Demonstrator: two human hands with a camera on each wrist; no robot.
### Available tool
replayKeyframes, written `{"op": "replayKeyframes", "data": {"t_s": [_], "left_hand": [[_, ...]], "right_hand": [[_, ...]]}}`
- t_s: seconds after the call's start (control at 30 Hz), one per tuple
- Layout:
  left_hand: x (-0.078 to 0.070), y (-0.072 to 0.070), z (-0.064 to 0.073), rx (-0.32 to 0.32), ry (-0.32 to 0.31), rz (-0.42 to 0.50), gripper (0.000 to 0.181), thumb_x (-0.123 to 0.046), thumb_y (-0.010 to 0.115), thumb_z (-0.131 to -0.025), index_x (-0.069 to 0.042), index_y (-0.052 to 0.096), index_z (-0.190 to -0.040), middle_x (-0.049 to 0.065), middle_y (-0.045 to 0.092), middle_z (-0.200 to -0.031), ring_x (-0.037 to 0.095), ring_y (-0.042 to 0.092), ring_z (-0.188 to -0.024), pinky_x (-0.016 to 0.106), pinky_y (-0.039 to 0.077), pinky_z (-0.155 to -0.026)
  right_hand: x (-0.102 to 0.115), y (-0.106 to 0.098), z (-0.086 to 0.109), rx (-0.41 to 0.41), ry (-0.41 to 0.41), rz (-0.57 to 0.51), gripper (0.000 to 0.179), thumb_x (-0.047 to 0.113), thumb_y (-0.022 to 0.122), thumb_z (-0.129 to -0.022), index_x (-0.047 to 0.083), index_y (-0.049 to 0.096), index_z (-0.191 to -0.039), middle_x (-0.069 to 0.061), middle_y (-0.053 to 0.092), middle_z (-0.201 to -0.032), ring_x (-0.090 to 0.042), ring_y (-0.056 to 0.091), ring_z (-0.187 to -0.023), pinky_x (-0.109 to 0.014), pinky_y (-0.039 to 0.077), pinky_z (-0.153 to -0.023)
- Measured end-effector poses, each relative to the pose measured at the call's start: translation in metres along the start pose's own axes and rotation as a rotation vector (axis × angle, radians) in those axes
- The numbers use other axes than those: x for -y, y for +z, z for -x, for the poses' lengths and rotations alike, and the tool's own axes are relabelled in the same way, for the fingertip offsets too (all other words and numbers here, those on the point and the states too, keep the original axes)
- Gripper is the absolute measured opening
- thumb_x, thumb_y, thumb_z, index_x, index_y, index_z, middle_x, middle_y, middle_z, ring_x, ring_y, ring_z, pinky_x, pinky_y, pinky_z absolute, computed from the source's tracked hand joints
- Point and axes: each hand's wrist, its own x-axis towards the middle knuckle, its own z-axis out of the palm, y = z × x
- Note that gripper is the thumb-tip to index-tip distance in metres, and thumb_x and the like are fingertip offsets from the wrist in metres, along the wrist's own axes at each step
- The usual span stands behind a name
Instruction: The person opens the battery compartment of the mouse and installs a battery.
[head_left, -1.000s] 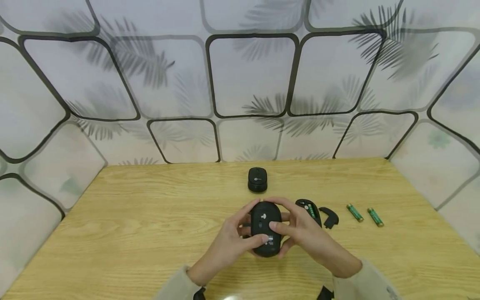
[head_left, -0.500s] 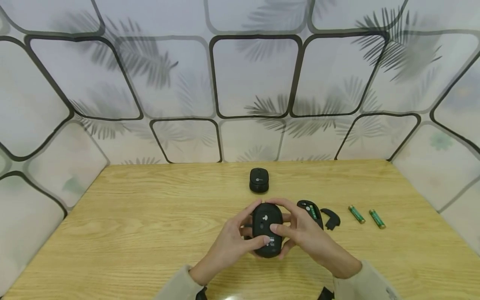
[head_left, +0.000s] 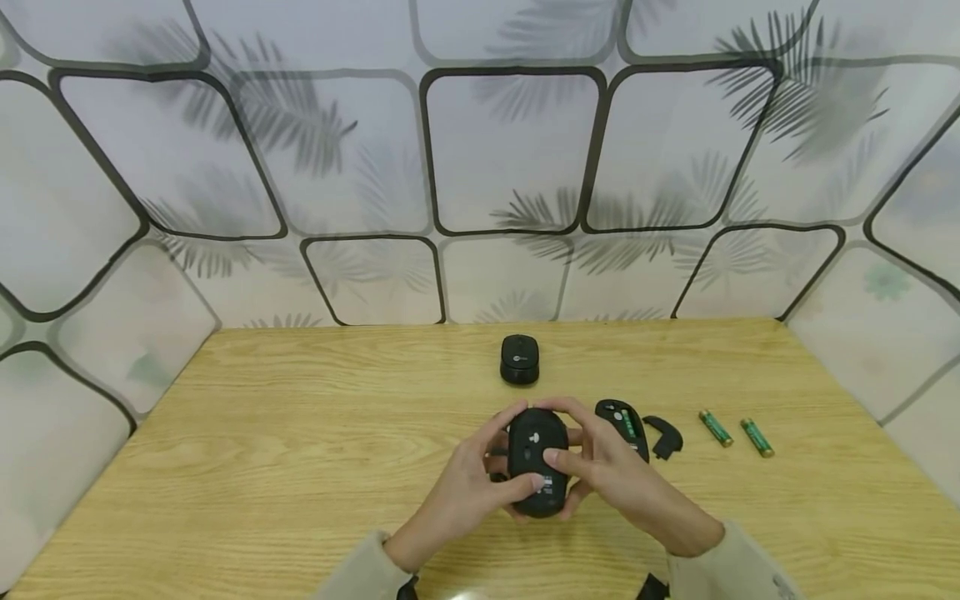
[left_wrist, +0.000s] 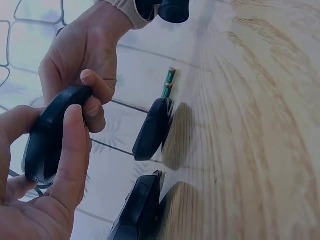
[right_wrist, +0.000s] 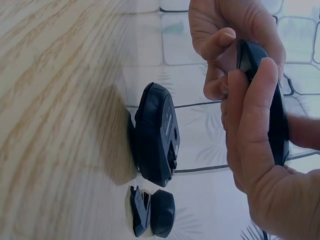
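Both hands hold a black computer mouse [head_left: 534, 437] above the table, its underside with a printed label turned up. My left hand [head_left: 467, 477] grips its left side, thumb on the lower underside. My right hand [head_left: 609, 462] grips the right side, its thumb pressing near the middle; other fingers curl round the edges, partly hidden. In the left wrist view the held mouse [left_wrist: 50, 132] sits between the two hands. Just beyond the right hand lies another black mouse [head_left: 621, 421], underside up, its compartment open with a green battery inside. Next to it is a curved black battery cover [head_left: 663, 437].
A third black mouse [head_left: 519, 360] stands upright toward the table's back. Two loose green batteries [head_left: 716, 427] lie to the right. The wooden table [head_left: 300, 433] is bordered by patterned panels [head_left: 502, 275] at the back and sides.
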Motion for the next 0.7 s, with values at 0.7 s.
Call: {"op": "replayKeyframes", "data": {"t_s": [0.7], "left_hand": [[-0.001,0.000,-0.001,-0.003,-0.044,0.068,0.080,0.002,0.070,-0.089,-0.011,0.034,-0.159,0.018,0.055,-0.113,0.026,0.069,-0.091,0.038,0.065,-0.060]], "right_hand": [[0.013,-0.011,-0.010,-0.172,-0.031,0.324,0.035,0.006,0.063,-0.100,-0.011,0.058,-0.131,-0.023,0.062,-0.117,-0.028,0.065,-0.098,-0.036,0.064,-0.076]]}}
